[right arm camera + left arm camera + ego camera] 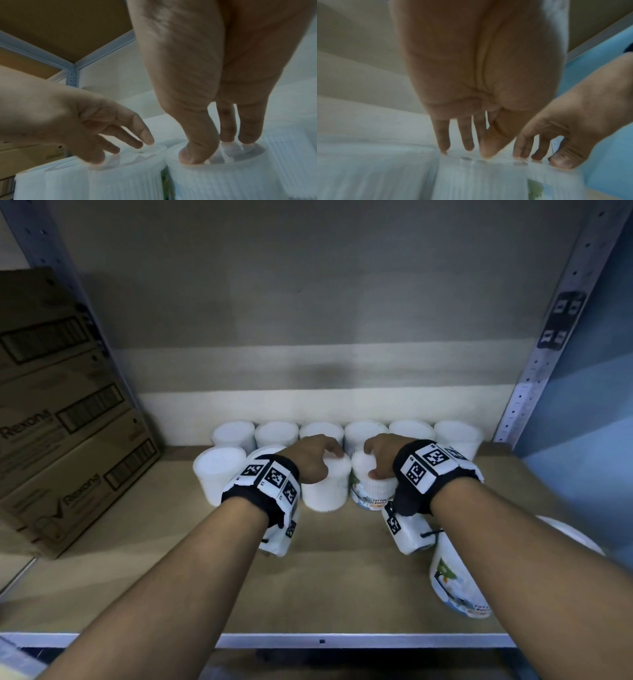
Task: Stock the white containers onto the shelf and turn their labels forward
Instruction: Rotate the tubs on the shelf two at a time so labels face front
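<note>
Both hands work on the front row of white tubs on the shelf. The left hand sets its fingertips on the lid of the left tub, fingers spread narrowly and bent down over the rim. The right hand grips the lid of the right tub, thumb at the near rim and fingers across the top.

Step in hand, as judged: rotate each tub about its upright axis until the label faces the aisle.

1. Keep the fingertips on the lid edge, not the ribbed wall; the wall probably flexes.
2. Press lightly and twist. Keep the base flat on the shelf.
3. Avoid pushing into the back row, which stands just behind and touching or nearly so.

Orientation: both tubs stand upright, long axis vertical. The right tub shows its printed label toward the front, slightly turned to the left. The left tub shows only plain white at the front; its label appears to face elsewhere, though the wrist views are blurred.

1 more tub stands near the front right edge, label forward, tilted in the wide-angle view. Cardboard boxes stand at the left.
</note>
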A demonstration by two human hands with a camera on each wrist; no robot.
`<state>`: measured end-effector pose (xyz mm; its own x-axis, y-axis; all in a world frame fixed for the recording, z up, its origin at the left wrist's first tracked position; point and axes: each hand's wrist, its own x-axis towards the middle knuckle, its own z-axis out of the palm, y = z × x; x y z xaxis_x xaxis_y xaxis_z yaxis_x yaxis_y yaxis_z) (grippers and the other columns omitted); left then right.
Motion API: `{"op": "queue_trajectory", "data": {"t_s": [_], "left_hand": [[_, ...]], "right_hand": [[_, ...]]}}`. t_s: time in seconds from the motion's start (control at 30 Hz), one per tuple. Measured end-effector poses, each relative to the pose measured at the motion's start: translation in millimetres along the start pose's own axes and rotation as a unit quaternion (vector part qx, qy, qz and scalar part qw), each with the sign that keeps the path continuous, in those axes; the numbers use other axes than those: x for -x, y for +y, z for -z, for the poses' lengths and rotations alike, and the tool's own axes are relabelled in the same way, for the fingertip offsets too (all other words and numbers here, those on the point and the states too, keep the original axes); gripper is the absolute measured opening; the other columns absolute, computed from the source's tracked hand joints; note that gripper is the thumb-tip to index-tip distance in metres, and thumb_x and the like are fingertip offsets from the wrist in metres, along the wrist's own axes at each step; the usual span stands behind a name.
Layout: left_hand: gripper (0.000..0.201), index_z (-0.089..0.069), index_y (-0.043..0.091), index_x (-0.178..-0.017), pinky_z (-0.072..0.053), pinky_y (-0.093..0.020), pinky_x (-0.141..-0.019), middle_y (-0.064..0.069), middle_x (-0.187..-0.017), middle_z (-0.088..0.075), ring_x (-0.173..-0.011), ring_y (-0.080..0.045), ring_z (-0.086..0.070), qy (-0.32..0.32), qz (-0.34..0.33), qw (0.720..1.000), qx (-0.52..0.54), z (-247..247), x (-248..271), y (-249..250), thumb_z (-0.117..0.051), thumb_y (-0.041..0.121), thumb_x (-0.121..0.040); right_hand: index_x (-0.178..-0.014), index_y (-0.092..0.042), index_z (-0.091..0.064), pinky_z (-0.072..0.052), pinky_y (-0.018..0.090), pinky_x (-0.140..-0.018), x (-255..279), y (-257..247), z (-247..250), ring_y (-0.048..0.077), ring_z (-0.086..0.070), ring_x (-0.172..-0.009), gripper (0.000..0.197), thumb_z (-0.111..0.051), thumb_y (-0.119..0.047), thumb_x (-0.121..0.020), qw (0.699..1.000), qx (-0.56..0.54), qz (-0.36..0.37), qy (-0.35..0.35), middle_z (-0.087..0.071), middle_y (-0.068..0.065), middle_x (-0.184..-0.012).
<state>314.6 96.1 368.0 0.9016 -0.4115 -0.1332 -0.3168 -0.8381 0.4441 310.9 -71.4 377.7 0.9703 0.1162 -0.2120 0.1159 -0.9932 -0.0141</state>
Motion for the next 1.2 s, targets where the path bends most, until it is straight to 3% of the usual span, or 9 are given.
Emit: {"op": "queue_trajectory", "data": {"t_s": [0.13,0.27,0.53,0.83,0.9,1.0,1.1,1.2], "left_hand": [[0.041,-0.055,0.013,-0.126,-0.043,-0.039,-0.103,-0.010,-0.130,-0.051,-0.124,-0.028,-0.046,0.142,0.010,0.989,-0.042,-18.3,-6.8,-0.4,-0.059,0.025,-0.086],[0.052,-0.053,0.013,-0.128,-0.040,-0.040,-0.102,-0.011,-0.132,-0.049,-0.127,-0.029,-0.042,0.143,0.048,0.982,-0.117,-30.7,-9.9,-2.1,-0.056,0.046,-0.088],[0.047,-0.049,0.016,-0.135,-0.035,-0.041,-0.109,-0.006,-0.141,-0.044,-0.132,-0.026,-0.038,0.083,0.031,0.992,-0.088,-21.6,-9.6,-3.3,-0.057,0.033,-0.092],[0.057,-0.051,0.020,-0.134,-0.035,-0.032,-0.112,0.000,-0.147,-0.042,-0.136,-0.020,-0.039,0.025,-0.010,0.999,-0.045,-11.3,-3.8,-2.7,-0.044,-0.008,-0.085],[0.051,-0.054,0.017,-0.130,-0.039,-0.035,-0.109,-0.004,-0.142,-0.047,-0.132,-0.023,-0.043,0.066,-0.004,0.998,-0.019,-12.6,-4.8,-1.6,-0.047,-0.004,-0.084],[0.039,-0.057,0.009,-0.125,-0.043,-0.040,-0.103,-0.014,-0.131,-0.052,-0.124,-0.031,-0.047,0.167,0.028,0.985,-0.040,-18.7,-8.9,1.9,-0.057,0.021,-0.088],[0.053,-0.052,0.005,-0.129,-0.041,-0.044,-0.103,-0.017,-0.133,-0.046,-0.127,-0.033,-0.041,0.150,0.080,0.980,-0.099,-26.3,-11.1,4.9,-0.055,0.040,-0.090],[0.057,-0.050,0.005,-0.130,-0.041,-0.044,-0.102,-0.016,-0.134,-0.045,-0.128,-0.032,-0.039,0.135,0.083,0.979,-0.131,-29.2,-14.3,4.1,-0.055,0.044,-0.089]], "right_hand": [[-0.138,-0.004,-0.041,-0.040,0.032,-0.102,0.4,0.2,-0.7,0.029,-0.048,-0.128,0.056,-0.063,-0.022,-0.090,1.000,0.007,0.006,0.002,-0.047,0.015,-0.141],[-0.137,-0.005,-0.042,-0.043,0.034,-0.104,0.4,1.3,-1.9,0.030,-0.050,-0.126,0.056,-0.064,-0.024,-0.089,1.000,0.016,0.013,0.003,-0.048,0.015,-0.140],[-0.137,-0.005,-0.041,-0.043,0.034,-0.099,-0.9,1.6,0.1,0.029,-0.052,-0.124,0.056,-0.063,-0.025,-0.090,0.999,0.029,0.017,-0.007,-0.049,0.015,-0.138],[-0.135,-0.005,-0.043,-0.044,0.036,-0.098,-2.0,2.6,-0.8,0.030,-0.052,-0.123,0.055,-0.064,-0.026,-0.089,0.999,0.030,0.024,-0.005,-0.049,0.015,-0.137],[-0.135,-0.005,-0.043,-0.045,0.036,-0.099,-2.8,2.3,-0.5,0.030,-0.052,-0.123,0.055,-0.065,-0.026,-0.089,0.999,0.030,0.023,-0.005,-0.049,0.016,-0.138],[-0.136,-0.005,-0.043,-0.044,0.035,-0.099,-2.6,2.7,-0.8,0.030,-0.052,-0.124,0.056,-0.065,-0.025,-0.089,0.999,0.025,0.025,-0.005,-0.049,0.015,-0.138],[-0.135,-0.004,-0.044,-0.044,0.034,-0.096,-3.0,4.5,-2.7,0.030,-0.053,-0.122,0.054,-0.065,-0.025,-0.089,0.999,0.023,0.032,0.006,-0.050,0.015,-0.137],[-0.134,-0.004,-0.044,-0.044,0.034,-0.096,-4.5,6.2,-3.6,0.030,-0.052,-0.122,0.054,-0.065,-0.025,-0.089,0.999,0.024,0.035,0.008,-0.050,0.015,-0.137]]}}
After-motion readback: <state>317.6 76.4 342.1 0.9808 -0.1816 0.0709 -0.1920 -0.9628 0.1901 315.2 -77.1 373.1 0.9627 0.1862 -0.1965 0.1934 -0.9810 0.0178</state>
